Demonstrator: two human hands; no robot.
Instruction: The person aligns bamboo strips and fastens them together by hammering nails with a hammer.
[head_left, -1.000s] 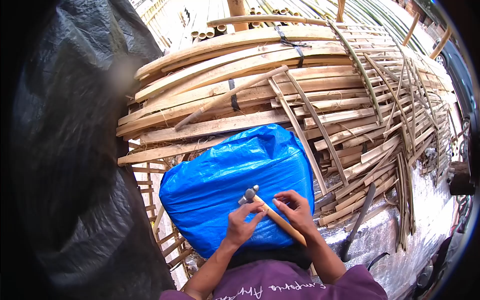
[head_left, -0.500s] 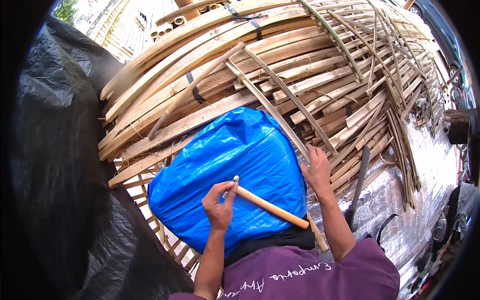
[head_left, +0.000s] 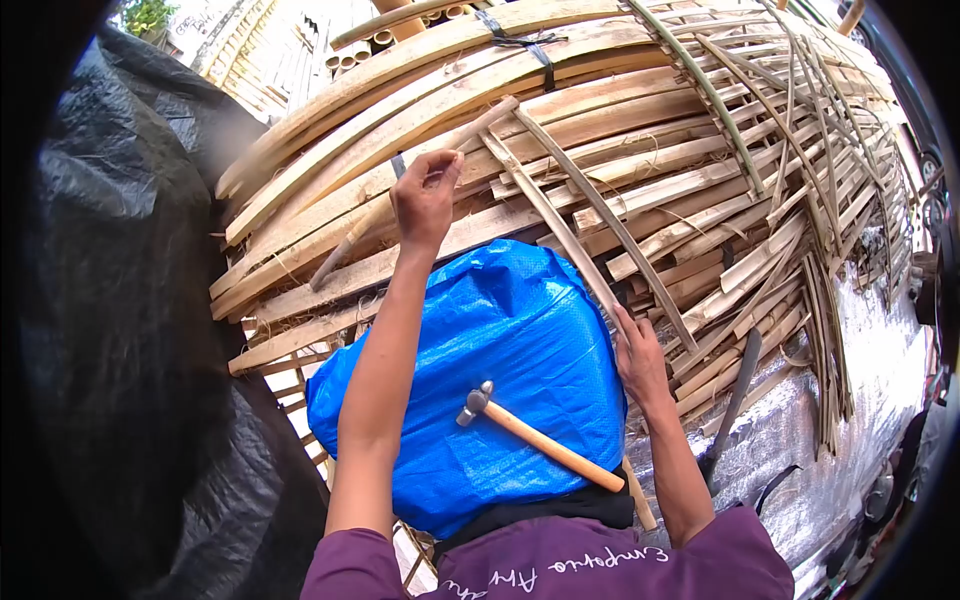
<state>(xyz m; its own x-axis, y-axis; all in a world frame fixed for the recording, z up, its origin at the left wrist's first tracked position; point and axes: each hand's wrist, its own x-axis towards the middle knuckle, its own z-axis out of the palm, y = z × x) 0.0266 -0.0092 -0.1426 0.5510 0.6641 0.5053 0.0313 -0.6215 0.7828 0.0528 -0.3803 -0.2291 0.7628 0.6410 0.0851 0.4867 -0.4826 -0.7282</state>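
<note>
My left hand (head_left: 425,198) is raised over a round bamboo stick (head_left: 355,240), its fingers curled in a pinch; anything small between the fingertips cannot be made out. The far end of the stick meets two narrow bamboo slats. My right hand (head_left: 642,357) grips the near end of the left bamboo slat (head_left: 548,212), beside the edge of a blue tarp (head_left: 420,470). On the tarp, which covers my lap, lies a ball-peen hammer (head_left: 545,440) with a wooden handle, its head pointing away to the left. Neither hand touches the hammer.
Stacked split bamboo (head_left: 610,100) spreads ahead and to the right, bound with black ties. A long dark blade (head_left: 735,395) lies right of my right hand on silvery sheeting (head_left: 790,500). Black plastic sheeting (head_left: 130,330) hangs at the left.
My left hand has moved up and away from beside the hammer head to the bamboo stick. The hammer stays on the tarp. My right hand keeps its hold on the slat.
</note>
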